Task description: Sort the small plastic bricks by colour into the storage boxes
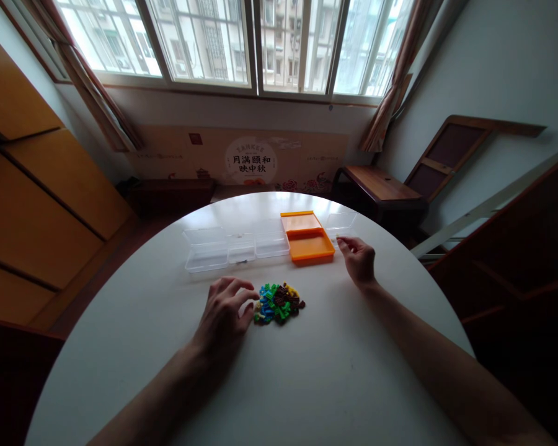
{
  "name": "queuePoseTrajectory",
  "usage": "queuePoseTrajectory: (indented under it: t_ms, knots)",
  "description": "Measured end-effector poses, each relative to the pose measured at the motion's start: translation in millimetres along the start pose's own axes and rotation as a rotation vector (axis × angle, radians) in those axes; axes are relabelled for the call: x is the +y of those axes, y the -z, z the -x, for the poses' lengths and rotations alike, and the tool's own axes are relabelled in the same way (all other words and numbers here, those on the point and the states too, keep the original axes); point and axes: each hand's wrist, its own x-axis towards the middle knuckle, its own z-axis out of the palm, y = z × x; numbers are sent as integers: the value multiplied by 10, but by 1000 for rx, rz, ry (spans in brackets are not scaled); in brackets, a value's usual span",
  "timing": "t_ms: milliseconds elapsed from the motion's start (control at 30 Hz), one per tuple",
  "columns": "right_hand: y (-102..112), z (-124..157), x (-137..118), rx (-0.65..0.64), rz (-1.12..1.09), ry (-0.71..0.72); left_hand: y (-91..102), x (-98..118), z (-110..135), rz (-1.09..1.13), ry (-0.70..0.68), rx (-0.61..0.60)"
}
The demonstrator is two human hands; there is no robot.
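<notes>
A small heap of coloured building bricks (279, 303), blue, green, yellow and dark brown, lies in the middle of the round white table (307, 384). My left hand (225, 313) rests on the table at the heap's left edge, fingers curled and touching the nearest bricks. My right hand (359, 259) is farther back on the right, fingers pinched together by the clear tray (340, 223); what it holds is too small to make out. An orange tray (308, 240) stands behind the heap.
A row of clear plastic trays (235, 248) stands left of the orange one. Beyond the table are a window, a dark wooden bench (376, 184), orange wooden panels (37, 204) on the left and leaning frames on the right.
</notes>
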Motion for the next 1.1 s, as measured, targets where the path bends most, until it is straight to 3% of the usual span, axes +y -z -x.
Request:
queuePoseTrajectory:
  t_ms: [233, 667, 1100]
  knots:
    - [-33, 106, -189, -67, -4, 104, 26, 17, -1, 22, 19, -70]
    - [-98, 281, -396, -169, -41, 183, 19, 23, -25, 18, 17, -51]
    - [-165, 546, -629, -403, -6, 545, -9, 1, -9, 24, 28, -55]
